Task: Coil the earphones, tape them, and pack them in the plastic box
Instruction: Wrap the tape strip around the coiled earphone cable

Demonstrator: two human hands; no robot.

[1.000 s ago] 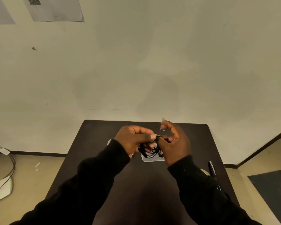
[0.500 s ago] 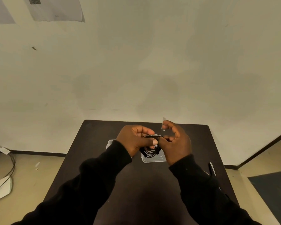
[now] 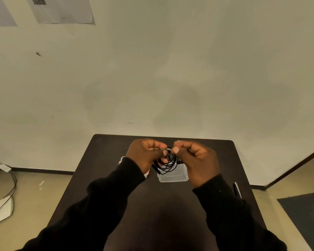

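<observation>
Earphones: the thin black earphone cable [image 3: 168,163], wound into a loose round coil, hangs in the air between both hands, right over the box, not touching it.
Tape: a small pale strip seems pinched at the top of the coil; too small to be sure it is tape.
Left hand: the left hand [image 3: 145,154] is curled tight, thumb and forefinger nipping the top of the coil.
Right hand: the right hand [image 3: 196,160] is clenched too, its fingertips [image 3: 175,150] meeting the left's at the same spot.
Step in hand: looks like taping, with the coiling done and the packing still to come.
How to do it well: keep all loops gathered under one pinch, wrap the strip snugly round the whole bundle, and press its end down flat.
Risk: the lower loops hang slack and could spring apart.
Box: the clear shallow plastic box [image 3: 173,176] sits open on the dark brown table [image 3: 107,160].
Nearby: a black and silver pen [image 3: 237,190] lies by the right sleeve.
</observation>
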